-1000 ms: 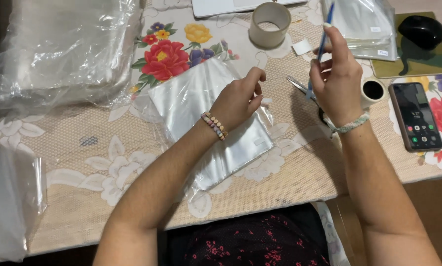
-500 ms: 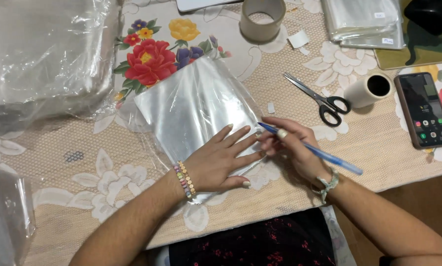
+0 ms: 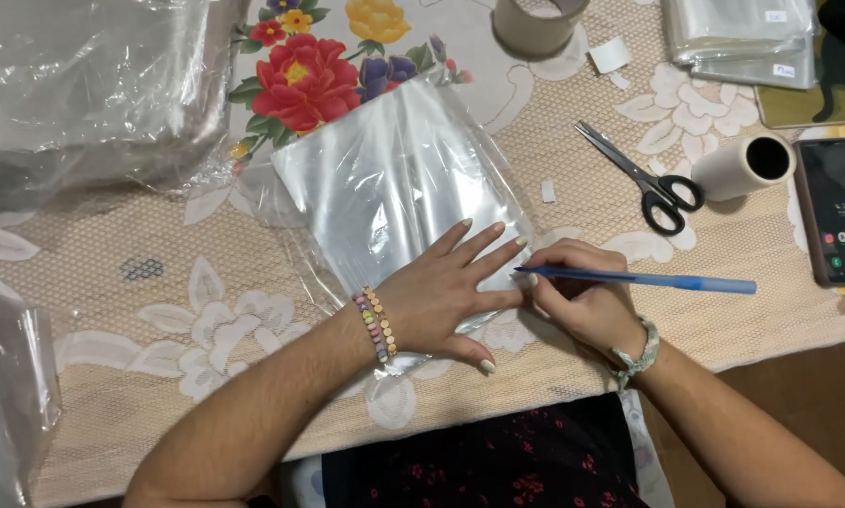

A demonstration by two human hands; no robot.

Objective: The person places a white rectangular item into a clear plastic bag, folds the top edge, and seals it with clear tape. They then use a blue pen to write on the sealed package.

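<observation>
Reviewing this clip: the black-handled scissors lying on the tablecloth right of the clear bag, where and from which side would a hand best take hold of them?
Take the scissors by the black finger loops, coming from the near right. They lie flat and closed, blades pointing up-left and away, loops toward the right hand. That hand holds a blue pen, so a free grip is needed first. The paper roll lies just right of the loops, so probably come in from above.

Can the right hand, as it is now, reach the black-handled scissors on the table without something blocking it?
Probably yes. The black-handled metal scissors lie in the open on the lace tablecloth, just beyond the right hand, with nothing between. But that hand grips a blue plastic pen, so it is not free to grasp.
</observation>
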